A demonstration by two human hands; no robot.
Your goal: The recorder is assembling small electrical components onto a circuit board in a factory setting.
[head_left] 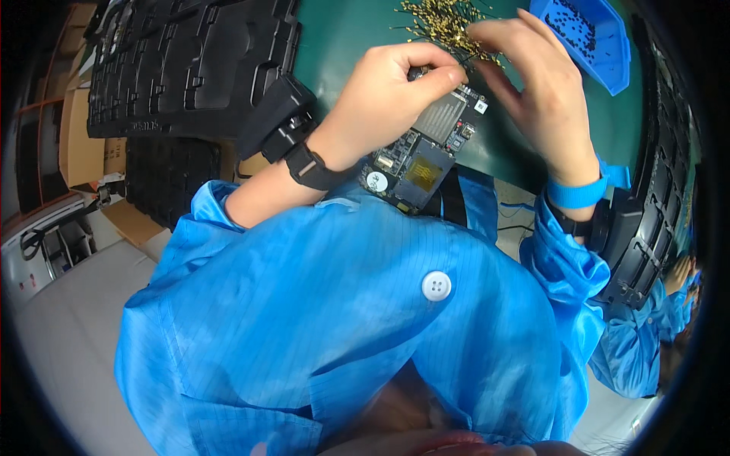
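Note:
A bare circuit board (435,152) with metal shields, an amber-taped square and a round white sticker lies tilted at the table's near edge, close to my body. Thumb and fingers of my left hand (399,91) are closed in a pinch at the board's far end, covering that corner. Whether a small part is also in the pinch is hidden. My right hand (536,91) arches beside a loose pile of thin black pieces with gold-coloured tips (441,26). Its thumb and index finger are apart at the pile's near right side, with no piece plainly held.
A blue bin (614,64) of small black parts stands at the far right of the green tabletop (334,57). Black moulded trays (190,68) flank it on the left and right (658,182). Another person's blue sleeve (627,353) shows at the lower right.

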